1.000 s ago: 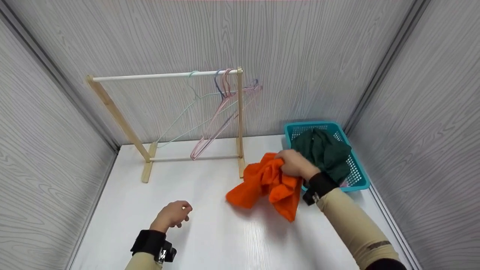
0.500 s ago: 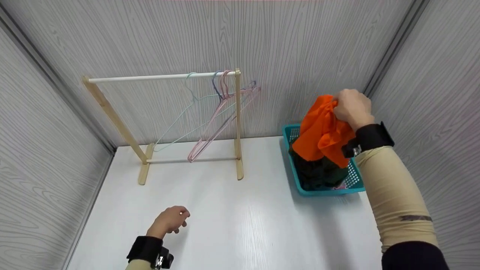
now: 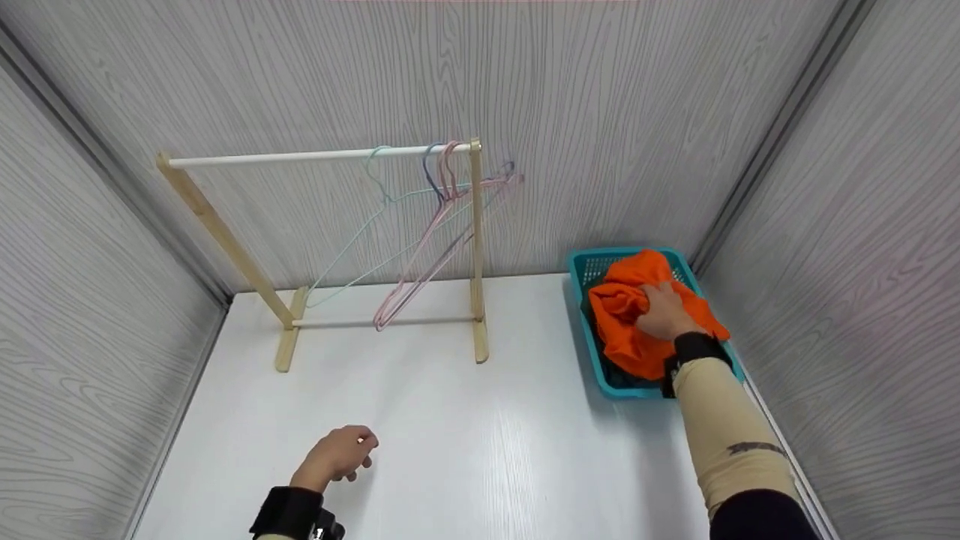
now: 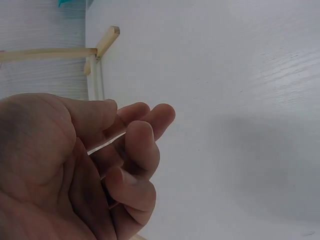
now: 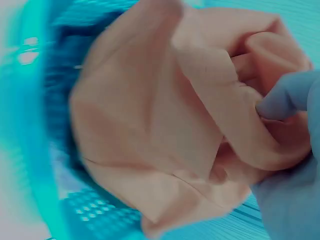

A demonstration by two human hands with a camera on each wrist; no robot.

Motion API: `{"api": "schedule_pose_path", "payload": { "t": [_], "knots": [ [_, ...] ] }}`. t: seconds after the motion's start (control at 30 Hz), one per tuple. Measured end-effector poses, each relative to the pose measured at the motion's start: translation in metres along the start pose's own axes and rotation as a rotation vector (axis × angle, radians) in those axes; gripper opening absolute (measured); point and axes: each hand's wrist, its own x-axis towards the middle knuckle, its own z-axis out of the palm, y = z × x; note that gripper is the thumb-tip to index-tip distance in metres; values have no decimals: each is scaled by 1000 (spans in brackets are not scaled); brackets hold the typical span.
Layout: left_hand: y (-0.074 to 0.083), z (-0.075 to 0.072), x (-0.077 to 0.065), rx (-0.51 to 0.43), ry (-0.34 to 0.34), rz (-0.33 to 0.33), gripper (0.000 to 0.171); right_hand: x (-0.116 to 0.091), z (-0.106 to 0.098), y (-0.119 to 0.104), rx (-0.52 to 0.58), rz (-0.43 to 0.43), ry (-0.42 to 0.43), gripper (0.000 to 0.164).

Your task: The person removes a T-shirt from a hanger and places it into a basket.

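Observation:
A crumpled orange cloth [image 3: 634, 352] lies over dark green fabric in a teal plastic basket [image 3: 587, 330] at the right. My right hand [image 3: 663, 311] is over the basket, gripping a fold of the cloth. In the right wrist view, the thumb [image 5: 287, 97] presses into a fold of the cloth [image 5: 150, 110], which looks pale there; the other fingers are mostly hidden. My left hand [image 3: 341, 453] holds nothing above the table at the front left. Its fingers hang loosely curled in the left wrist view, with the fingertips [image 4: 140, 137] apart from anything else.
A wooden rack with a white rail [image 3: 300, 156] stands at the back left. Several hangers hang at its right end, including a mint hanger [image 3: 352, 240] and a pink hanger [image 3: 409, 281]. Wood-grain panels [image 3: 525, 90] enclose the white table [image 3: 450, 420] at the back and sides.
My right hand has carried the orange cloth from over the table's middle, up and right, then down into the basket onto the dark green fabric. The left hand has barely moved.

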Motion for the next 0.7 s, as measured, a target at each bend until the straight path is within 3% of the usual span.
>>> {"api": "schedule_pose_path", "payload": {
  "t": [0.17,0.3,0.57,0.7],
  "knots": [
    [0,6,-1,-5,-13,8,26,-16,34,22,-5,62,-77,67],
    [4,7,-3,8,-24,18,26,-27,40,34,-52,104,-77,67],
    [25,0,2,41,5,56,28,-36,-1,15,-72,81,-33,63],
    [44,-6,9,58,22,84,28,-39,-20,-5,-121,36,58,52]
  ]
}}
